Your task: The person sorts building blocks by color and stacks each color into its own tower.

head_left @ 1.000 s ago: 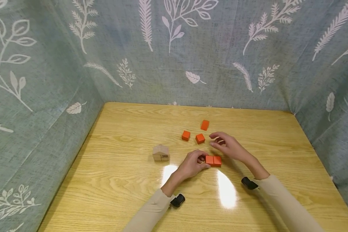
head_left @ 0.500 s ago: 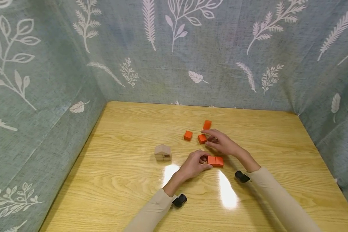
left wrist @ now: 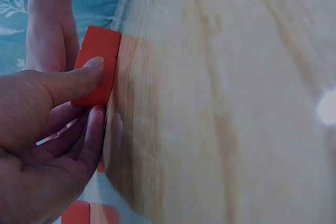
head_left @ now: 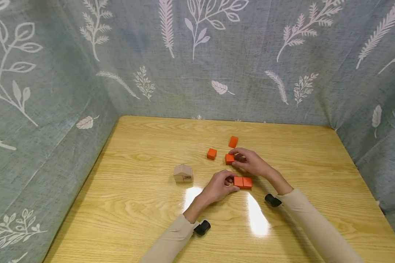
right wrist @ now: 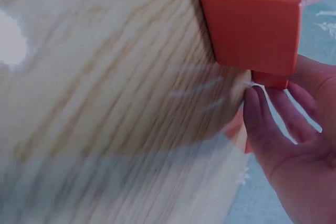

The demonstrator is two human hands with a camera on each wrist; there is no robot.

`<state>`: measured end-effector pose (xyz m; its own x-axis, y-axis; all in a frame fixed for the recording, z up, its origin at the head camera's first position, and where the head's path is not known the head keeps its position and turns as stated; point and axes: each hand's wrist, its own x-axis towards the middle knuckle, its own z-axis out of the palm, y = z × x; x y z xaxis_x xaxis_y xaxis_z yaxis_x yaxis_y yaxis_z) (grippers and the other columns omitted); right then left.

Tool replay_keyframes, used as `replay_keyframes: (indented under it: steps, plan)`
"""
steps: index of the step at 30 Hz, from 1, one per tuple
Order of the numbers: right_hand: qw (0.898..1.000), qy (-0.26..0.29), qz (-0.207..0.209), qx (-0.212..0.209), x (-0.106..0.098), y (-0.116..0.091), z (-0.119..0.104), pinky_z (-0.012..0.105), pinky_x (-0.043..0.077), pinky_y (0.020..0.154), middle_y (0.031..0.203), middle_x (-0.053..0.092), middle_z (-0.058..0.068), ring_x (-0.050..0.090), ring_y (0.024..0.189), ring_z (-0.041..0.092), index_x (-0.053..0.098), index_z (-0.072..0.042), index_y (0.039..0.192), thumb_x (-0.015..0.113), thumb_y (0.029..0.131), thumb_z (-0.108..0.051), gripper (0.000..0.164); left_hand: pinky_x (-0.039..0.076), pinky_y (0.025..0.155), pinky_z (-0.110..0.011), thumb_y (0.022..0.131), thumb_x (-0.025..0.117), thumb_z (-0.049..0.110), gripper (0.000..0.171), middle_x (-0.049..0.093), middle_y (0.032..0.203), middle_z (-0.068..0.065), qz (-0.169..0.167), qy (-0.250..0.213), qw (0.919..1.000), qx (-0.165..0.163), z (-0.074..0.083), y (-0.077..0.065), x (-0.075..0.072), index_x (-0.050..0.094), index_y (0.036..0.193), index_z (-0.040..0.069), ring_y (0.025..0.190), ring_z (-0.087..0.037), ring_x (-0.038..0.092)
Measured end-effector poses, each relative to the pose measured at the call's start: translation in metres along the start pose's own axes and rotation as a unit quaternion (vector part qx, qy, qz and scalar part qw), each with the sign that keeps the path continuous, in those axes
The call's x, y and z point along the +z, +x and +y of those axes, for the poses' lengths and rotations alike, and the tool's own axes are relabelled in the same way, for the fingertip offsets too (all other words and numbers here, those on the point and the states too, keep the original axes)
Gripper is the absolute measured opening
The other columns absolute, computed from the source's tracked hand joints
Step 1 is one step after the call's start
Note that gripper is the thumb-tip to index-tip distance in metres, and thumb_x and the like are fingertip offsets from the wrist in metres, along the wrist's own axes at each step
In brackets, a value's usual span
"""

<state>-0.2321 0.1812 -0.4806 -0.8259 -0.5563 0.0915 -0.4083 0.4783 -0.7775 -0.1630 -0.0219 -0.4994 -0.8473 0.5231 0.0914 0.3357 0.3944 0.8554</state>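
Observation:
Two red cubes stand side by side on the table. My left hand pinches the left end of this pair, its thumb on the near face in the left wrist view, where the red cubes look joined. Farther back, my right hand holds a single red cube between thumb and fingers. In the right wrist view the near pair partly hides that held cube, with my right hand beside it.
Another red cube lies left of the held one. A red block is behind it. A small house-shaped stack of wooden blocks stands left of my left hand. Patterned curtains border the wooden table.
My right hand has moved left to the single red cube and gripped it; the cube has turned squarer and slightly nearer. My left hand stays at the pair.

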Motion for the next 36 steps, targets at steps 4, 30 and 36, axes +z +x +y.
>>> replay_keyframes:
  steps: [4,30,36]
  plan:
    - [1.000,0.004,0.006,0.004,-0.001,-0.003,0.000,0.051,0.054,0.096,0.129,0.063,0.023,0.063,0.116,0.040,0.061,0.005,0.131,0.068,0.098,-0.001,0.034,0.054,0.079,-0.025,0.088,0.083,0.009,0.034,0.065,0.100,-0.009,0.001,-0.001,1.0000,0.000,0.000,0.000,0.000,0.070,0.117,-0.004,0.091,-0.023,0.064]
    - [0.998,0.022,0.055,0.027,-0.018,-0.061,-0.001,0.045,0.054,0.098,0.128,0.067,0.013,0.067,0.114,0.031,0.064,-0.003,0.133,0.073,0.098,-0.012,0.037,0.054,0.080,-0.023,0.089,0.083,0.011,0.036,0.066,0.105,-0.009,-0.004,-0.009,0.9999,-0.010,-0.001,-0.001,0.000,0.070,0.120,-0.002,0.092,-0.017,0.063]
    - [0.998,0.027,0.047,0.018,-0.017,-0.070,-0.003,0.047,0.054,0.098,0.126,0.068,0.010,0.068,0.113,0.029,0.065,-0.005,0.133,0.073,0.098,-0.013,0.037,0.054,0.080,-0.024,0.089,0.083,0.011,0.036,0.067,0.106,-0.010,-0.002,-0.009,0.9999,-0.007,-0.002,0.000,0.001,0.070,0.120,-0.002,0.092,-0.018,0.063]
